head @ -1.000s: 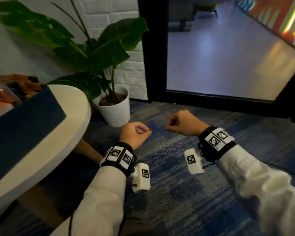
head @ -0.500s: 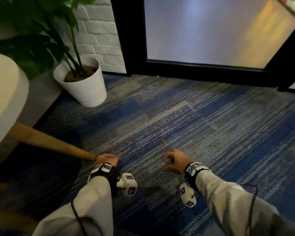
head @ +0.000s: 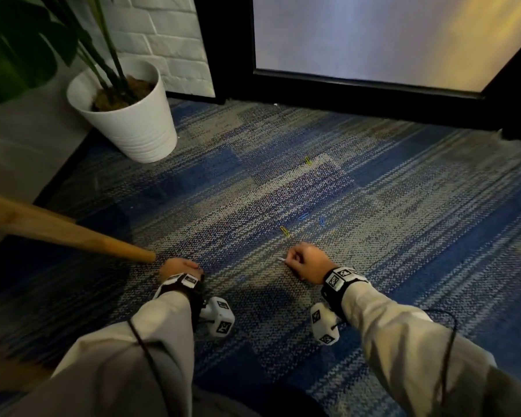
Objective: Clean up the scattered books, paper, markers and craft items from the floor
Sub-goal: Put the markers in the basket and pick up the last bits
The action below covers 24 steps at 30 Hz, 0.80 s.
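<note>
Grip of your right hand (head: pixel 309 261) is clamped on a pale paper clip (head: pixel 282 259) low over the carpet (head: pixel 403 206). The clip's long axis runs roughly left to right, and its free end pokes toward your left. Your left hand (head: pixel 178 266) is curled by the desk leg (head: pixel 73 233) (whether it holds anything, I cannot tell). Just ahead lie a yellow clip (head: pixel 285 231), slanted away-left, a blue clip (head: pixel 303 216) and a second blue clip (head: pixel 322 220). Farther out lies a yellow-green clip (head: pixel 308 161). You look late in the job: no books, paper or markers show, and only these clips are left.
</note>
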Motion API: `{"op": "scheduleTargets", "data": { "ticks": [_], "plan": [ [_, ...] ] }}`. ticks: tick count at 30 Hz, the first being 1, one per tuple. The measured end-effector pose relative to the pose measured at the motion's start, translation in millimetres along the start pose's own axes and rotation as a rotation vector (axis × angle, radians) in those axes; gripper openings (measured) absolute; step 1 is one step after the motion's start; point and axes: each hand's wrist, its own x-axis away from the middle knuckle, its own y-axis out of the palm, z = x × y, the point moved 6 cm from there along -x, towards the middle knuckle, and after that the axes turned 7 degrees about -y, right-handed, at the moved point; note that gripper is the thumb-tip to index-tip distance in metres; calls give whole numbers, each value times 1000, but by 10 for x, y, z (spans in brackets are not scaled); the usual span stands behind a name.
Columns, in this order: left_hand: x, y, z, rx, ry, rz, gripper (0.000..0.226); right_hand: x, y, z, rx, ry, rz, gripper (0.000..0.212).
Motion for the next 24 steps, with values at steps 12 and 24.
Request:
{"op": "scheduleTargets", "data": {
  "ticks": [12,24],
  "plan": [
    [63,318,204,426,23,-325,29,-163,-289,98,-890,298,259,31],
    [99,609,164,-55,336,-365,21,-511,-278,76,-154,345,245,34]
  ]
}}
